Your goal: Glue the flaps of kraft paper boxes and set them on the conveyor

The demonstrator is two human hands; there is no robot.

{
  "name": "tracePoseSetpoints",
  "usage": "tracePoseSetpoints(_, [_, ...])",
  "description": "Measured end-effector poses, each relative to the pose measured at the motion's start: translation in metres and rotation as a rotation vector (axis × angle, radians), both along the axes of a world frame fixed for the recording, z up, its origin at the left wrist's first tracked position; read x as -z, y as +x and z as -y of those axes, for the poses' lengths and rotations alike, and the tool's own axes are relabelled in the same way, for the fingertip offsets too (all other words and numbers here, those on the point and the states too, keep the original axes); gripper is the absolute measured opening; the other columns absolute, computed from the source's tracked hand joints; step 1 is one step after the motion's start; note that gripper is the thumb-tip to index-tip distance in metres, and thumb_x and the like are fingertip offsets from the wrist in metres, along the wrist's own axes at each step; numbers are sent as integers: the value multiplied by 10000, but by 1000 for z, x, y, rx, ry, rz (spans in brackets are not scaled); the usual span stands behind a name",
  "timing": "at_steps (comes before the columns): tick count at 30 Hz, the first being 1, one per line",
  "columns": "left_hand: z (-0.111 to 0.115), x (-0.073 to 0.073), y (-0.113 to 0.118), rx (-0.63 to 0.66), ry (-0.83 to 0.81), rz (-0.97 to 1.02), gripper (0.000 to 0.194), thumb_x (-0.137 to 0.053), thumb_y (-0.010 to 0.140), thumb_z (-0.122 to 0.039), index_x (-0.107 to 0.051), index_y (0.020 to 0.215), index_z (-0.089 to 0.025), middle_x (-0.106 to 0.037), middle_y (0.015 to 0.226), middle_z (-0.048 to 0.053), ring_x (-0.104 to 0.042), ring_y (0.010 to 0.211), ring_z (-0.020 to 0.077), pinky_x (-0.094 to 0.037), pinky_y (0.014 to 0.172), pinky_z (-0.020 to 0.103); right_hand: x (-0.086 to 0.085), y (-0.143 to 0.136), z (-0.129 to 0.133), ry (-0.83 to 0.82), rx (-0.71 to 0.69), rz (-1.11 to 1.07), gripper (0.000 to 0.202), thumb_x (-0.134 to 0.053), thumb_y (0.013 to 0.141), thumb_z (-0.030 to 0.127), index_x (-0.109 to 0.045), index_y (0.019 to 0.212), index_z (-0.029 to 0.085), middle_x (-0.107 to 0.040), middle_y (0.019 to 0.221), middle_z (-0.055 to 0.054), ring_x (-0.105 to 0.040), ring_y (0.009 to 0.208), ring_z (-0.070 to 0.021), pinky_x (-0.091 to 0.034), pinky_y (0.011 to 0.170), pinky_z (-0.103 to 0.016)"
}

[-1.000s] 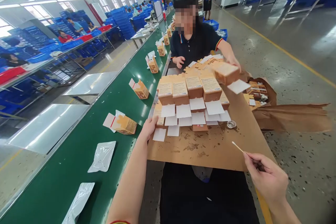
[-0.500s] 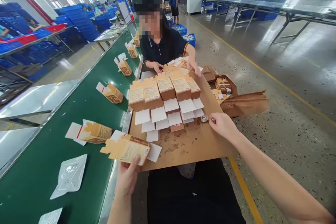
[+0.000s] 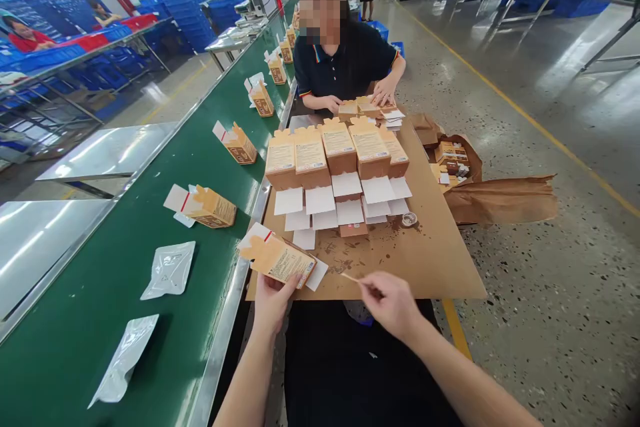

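Right hand [image 3: 393, 301], pinching a swab [image 3: 351, 277], has moved from dish [image 3: 409, 219] to the table's [image 3: 445, 263] near edge. Left hand [image 3: 273, 301] clasps carton [image 3: 280, 260] over near-left corner, white flap [image 3: 318, 274] near swab. Step probably swabbing; next calls for steady carton.

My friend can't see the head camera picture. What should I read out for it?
A person's left hand holds a box with its flaps out, and the right hand holds a stick near it. Ahead, more boxes are stacked on brown cardboard before a co-worker; at left, silver packets lie on a green surface.
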State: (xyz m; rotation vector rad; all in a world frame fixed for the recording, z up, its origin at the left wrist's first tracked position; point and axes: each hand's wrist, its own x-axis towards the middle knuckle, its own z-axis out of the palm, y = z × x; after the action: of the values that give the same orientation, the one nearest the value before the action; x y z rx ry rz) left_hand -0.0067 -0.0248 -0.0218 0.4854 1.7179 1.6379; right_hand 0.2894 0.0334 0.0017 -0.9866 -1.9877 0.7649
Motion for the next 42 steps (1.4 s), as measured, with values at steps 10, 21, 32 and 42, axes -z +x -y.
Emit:
tracePoseSetpoints(10, [0, -6, 8, 53, -1, -46, 939, -1185, 526, -587, -754, 1268, -205, -886, 1318, 213, -864, 1283, 458, -668, 1192, 658, 32, -65, -3, 107, -104, 87, 322, -600, 990, 25, -583, 771, 261, -617, 685, 41, -556, 600, -132, -441, 611, -259])
tracePoseSetpoints(21, [14, -9, 31, 84, -104, -469, 910, -1096, 661, -606, -669, 1378, -242, -854, 1327, 187, -861, 1256, 433, -727, 1047, 575, 19, -12, 6, 38, 136, -142, 274, -660, 1103, 171, -744, 859, 262, -706, 699, 17, -620, 577, -137, -540, 574, -246])
tracePoseSetpoints(32, [7, 1, 27, 93, -132, -509, 889, -1080, 673, -574, -659, 1397, -276, -854, 1303, 172, -860, 1239, 473, -732, 1015, 629, 15, -12, 23, -33, 110, -159, 303, -663, 1123, 264, -725, 826, 260, -673, 658, 11, -602, 535, -155, -537, 537, -266])
tracePoseSetpoints(42, [17, -25, -137, -380, -51, -509, 938, -1119, 565, -459, -559, 1300, -296, -788, 1406, 131, -762, 1451, 456, -569, 1310, 692, 0, 26, 2, -110, 225, -178, 338, -707, 1097, 425, -809, 799, 302, -719, 631, -19, -635, 496, -218, -580, 499, -349])
